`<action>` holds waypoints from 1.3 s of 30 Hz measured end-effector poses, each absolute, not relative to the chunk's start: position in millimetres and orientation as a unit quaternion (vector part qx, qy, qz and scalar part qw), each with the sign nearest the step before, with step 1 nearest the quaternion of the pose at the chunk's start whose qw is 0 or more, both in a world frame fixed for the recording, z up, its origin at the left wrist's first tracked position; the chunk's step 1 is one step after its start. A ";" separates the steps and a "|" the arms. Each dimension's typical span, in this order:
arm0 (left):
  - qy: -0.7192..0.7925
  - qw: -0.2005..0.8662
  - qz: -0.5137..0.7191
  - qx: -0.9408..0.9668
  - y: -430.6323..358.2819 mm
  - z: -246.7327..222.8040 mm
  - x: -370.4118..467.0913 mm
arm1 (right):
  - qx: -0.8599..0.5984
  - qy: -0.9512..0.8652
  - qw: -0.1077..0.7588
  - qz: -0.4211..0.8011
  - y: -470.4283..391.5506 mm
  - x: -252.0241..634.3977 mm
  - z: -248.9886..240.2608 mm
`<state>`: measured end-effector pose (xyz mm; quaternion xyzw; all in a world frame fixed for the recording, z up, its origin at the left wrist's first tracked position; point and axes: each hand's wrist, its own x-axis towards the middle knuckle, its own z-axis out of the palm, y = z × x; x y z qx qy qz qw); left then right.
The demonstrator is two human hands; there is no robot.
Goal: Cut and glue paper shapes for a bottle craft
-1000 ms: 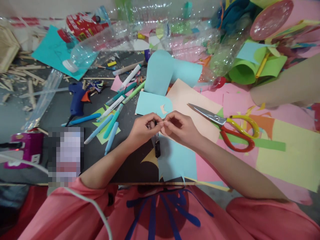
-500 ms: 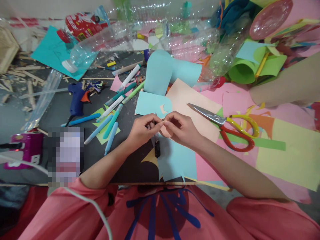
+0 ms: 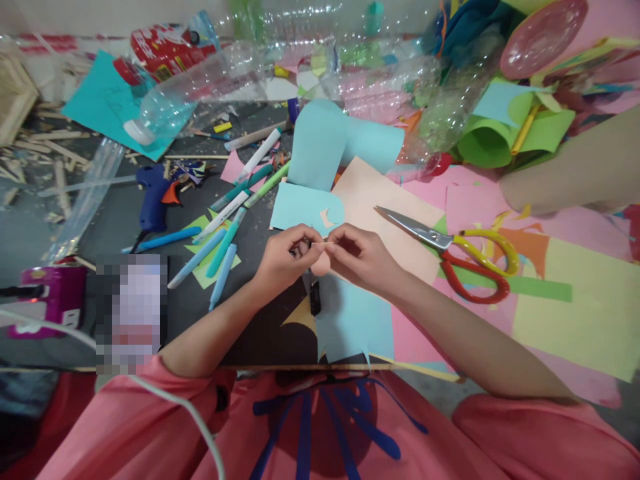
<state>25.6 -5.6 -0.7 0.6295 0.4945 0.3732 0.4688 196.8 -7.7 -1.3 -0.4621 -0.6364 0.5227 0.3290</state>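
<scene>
Between the fingertips of both hands is a small peach paper piece [image 3: 321, 264], with its rounded lower part hanging below them. My left hand [image 3: 291, 255] pinches its upper edge from one side. My right hand [image 3: 361, 255] pinches the same edge from the other, thumb and forefinger closed. Beneath the hands lie a black-handled cutter [image 3: 315, 298], mostly hidden above its handle, and a light blue paper sheet [image 3: 355, 327]. Just beyond them is a folded light blue paper [image 3: 300, 205] with a small peach scrap [image 3: 327, 217] on it.
Scissors [image 3: 445, 243] with red and yellow handles lie on paper to the right. Left are several markers [image 3: 220, 230], a blue glue gun [image 3: 153, 193], a phone [image 3: 140, 307] and a purple power box [image 3: 50, 303]. Clear plastic bottles [image 3: 210, 80] crowd the back. Another person's arm [image 3: 575, 167] reaches in from the right.
The peach paper piece has turned between my fingertips, its rounded part now hanging lower and slightly further left. Both hands stay almost in the same place.
</scene>
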 end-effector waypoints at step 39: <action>0.500 0.516 0.372 0.587 -6.2 0.6 24.9 | -0.501 -0.599 0.397 0.483 -9.5 195.1 0.4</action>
